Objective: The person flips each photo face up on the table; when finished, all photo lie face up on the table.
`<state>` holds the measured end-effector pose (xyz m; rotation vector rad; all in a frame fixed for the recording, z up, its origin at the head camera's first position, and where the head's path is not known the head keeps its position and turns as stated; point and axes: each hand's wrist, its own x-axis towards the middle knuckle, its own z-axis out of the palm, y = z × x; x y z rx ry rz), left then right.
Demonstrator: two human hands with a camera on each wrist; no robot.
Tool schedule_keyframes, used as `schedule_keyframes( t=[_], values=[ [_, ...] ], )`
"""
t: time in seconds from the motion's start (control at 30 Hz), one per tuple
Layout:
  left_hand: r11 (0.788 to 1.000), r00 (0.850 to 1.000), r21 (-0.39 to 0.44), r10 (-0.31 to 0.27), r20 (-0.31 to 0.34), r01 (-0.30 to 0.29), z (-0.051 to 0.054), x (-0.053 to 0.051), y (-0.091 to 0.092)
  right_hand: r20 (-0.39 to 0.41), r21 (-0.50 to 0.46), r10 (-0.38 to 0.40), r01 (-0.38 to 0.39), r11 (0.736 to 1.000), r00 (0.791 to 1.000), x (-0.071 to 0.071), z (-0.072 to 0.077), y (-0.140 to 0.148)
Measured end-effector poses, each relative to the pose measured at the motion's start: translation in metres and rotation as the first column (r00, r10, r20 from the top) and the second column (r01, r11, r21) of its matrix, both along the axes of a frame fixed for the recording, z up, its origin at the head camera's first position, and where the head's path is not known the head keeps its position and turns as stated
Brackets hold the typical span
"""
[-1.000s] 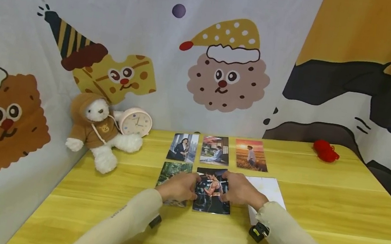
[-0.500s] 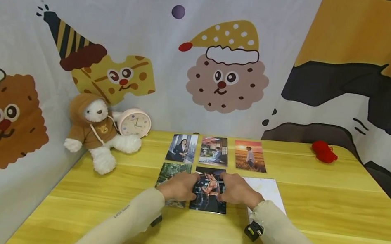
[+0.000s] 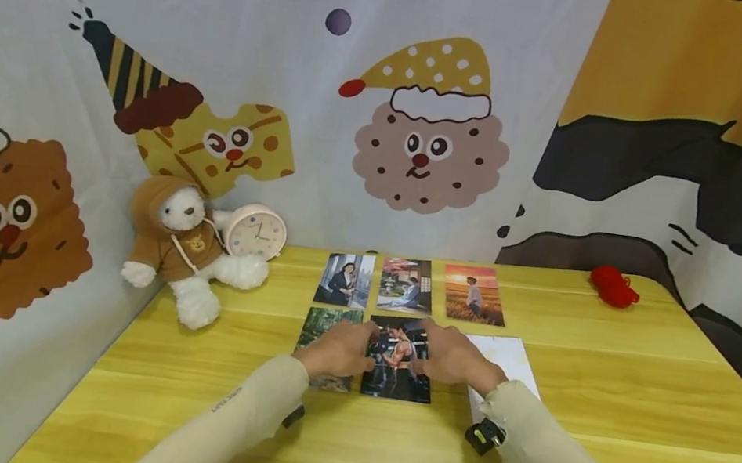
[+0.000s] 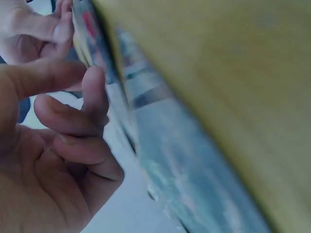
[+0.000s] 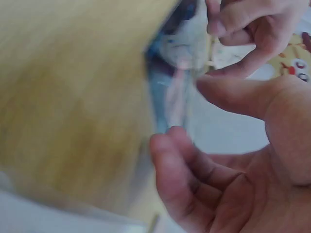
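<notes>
A photo of a muscular person in a gym (image 3: 396, 377) lies flat on the table between both hands. My left hand (image 3: 340, 350) has its fingertips at the photo's left edge and partly covers a green forest photo (image 3: 316, 328). At the right edge, my right hand (image 3: 456, 356) touches the gym photo with thumb and fingers spread apart. A whitish card (image 3: 516, 355) lies partly beneath the right wrist. In the left wrist view, the left fingers (image 4: 73, 116) are loosely bent beside the photos. The right wrist view shows a gap between the right thumb and fingers (image 5: 167, 165).
Behind lies a row of photos: a person in a suit (image 3: 344, 281), a garden scene (image 3: 407, 287) and a sunset field (image 3: 475, 295). A plush bear (image 3: 186, 249) and a round clock (image 3: 257, 234) stand left. Red yarn (image 3: 614, 288) lies far right on the wooden table (image 3: 649, 381).
The gym photo has shifted slightly left, towards the forest photo. The right hand followed it left, then eased back a little to the right. The left hand stays nearly in place.
</notes>
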<state>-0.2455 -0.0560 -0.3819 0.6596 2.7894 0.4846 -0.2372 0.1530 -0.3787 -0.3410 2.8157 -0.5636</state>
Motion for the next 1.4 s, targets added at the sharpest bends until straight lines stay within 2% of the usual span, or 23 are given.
schedule_keyframes(
  t=[0.07,0.1,0.13,0.17,0.2,0.23,0.27,0.33,0.37,0.4,0.47,0.5,0.53,0.6,0.67,0.73,0.8,0.97,1.1,1.2,1.27,1.4],
  values=[
    [0.995,1.0,0.103,-0.014,0.014,0.012,0.002,0.0,0.0,-0.046,-0.046,-0.011,0.009,0.999,0.999,0.007,0.007,0.004],
    [0.985,0.999,0.173,-0.026,0.046,0.017,0.004,0.0,0.001,-0.082,-0.062,-0.01,0.005,0.998,0.997,0.011,0.012,0.006],
    [0.968,0.995,0.251,-0.042,0.093,0.018,0.005,0.001,0.002,-0.119,-0.069,-0.004,-0.004,0.998,0.993,0.015,0.016,0.009],
    [0.94,0.984,0.34,-0.068,0.162,0.009,0.007,0.002,0.005,-0.154,-0.067,0.01,-0.021,0.998,0.988,0.019,0.021,0.012],
    [0.902,0.964,0.431,-0.106,0.244,-0.01,0.009,0.004,0.008,-0.193,-0.05,0.034,-0.044,0.998,0.981,0.022,0.026,0.014],
    [0.86,0.935,0.509,-0.153,0.321,-0.033,0.01,0.006,0.011,-0.225,-0.03,0.054,-0.063,0.998,0.973,0.026,0.031,0.017],
    [0.814,0.895,0.577,-0.204,0.396,-0.07,0.012,0.009,0.016,-0.251,-0.004,0.076,-0.08,0.997,0.965,0.028,0.035,0.019],
    [0.73,0.806,0.667,-0.299,0.511,-0.152,0.014,0.016,0.025,-0.283,0.049,0.113,-0.104,0.993,0.952,0.033,0.042,0.024],
    [0.696,0.762,0.692,-0.339,0.552,-0.192,0.014,0.019,0.03,-0.297,0.074,0.128,-0.111,0.991,0.946,0.035,0.044,0.027],
    [0.669,0.723,0.708,-0.371,0.582,-0.227,0.014,0.022,0.035,-0.309,0.095,0.136,-0.111,0.989,0.942,0.036,0.045,0.031],
    [0.634,0.668,0.721,-0.41,0.621,-0.281,0.013,0.028,0.044,-0.308,0.118,0.133,-0.101,0.988,0.942,0.038,0.047,0.04],
    [0.624,0.65,0.722,-0.42,0.633,-0.299,0.012,0.03,0.047,-0.3,0.119,0.128,-0.096,0.988,0.945,0.039,0.047,0.045],
    [0.62,0.638,0.721,-0.426,0.642,-0.311,0.011,0.032,0.051,-0.289,0.118,0.121,-0.09,0.989,0.95,0.04,0.047,0.052],
    [0.621,0.624,0.715,-0.43,0.653,-0.321,0.008,0.036,0.056,-0.251,0.118,0.1,-0.072,0.99,0.963,0.042,0.045,0.066],
    [0.628,0.615,0.711,-0.435,0.657,-0.316,0.006,0.039,0.06,-0.211,0.123,0.073,-0.047,0.991,0.975,0.045,0.041,0.081],
    [0.643,0.616,0.706,-0.437,0.656,-0.296,0.004,0.041,0.064,-0.173,0.145,0.047,-0.022,0.989,0.984,0.046,0.037,0.094],
    [0.648,0.608,0.701,-0.438,0.662,-0.297,0.005,0.041,0.068,-0.135,0.171,0.028,-0.005,0.985,0.99,0.047,0.032,0.103],
    [0.653,0.611,0.689,-0.416,0.673,-0.315,0.008,0.041,0.078,-0.056,0.19,0.014,-0.003,0.982,0.998,0.046,0.023,0.109],
    [0.658,0.623,0.681,-0.394,0.675,-0.322,0.012,0.043,0.087,-0.072,0.192,0.013,0.001,0.981,0.997,0.048,0.017,0.103],
    [0.645,0.631,0.674,-0.364,0.685,-0.359,0.013,0.045,0.091,-0.091,0.199,0.018,0.001,0.98,0.996,0.05,0.013,0.099],
    [0.621,0.636,0.673,-0.34,0.693,-0.401,0.012,0.045,0.093,-0.093,0.202,0.018,0.001,0.979,0.996,0.052,0.012,0.096],
    [0.551,0.66,0.683,-0.287,0.694,-0.479,0.008,0.044,0.093,-0.087,0.202,0.012,0.006,0.979,0.996,0.054,0.013,0.092]
  ],
)
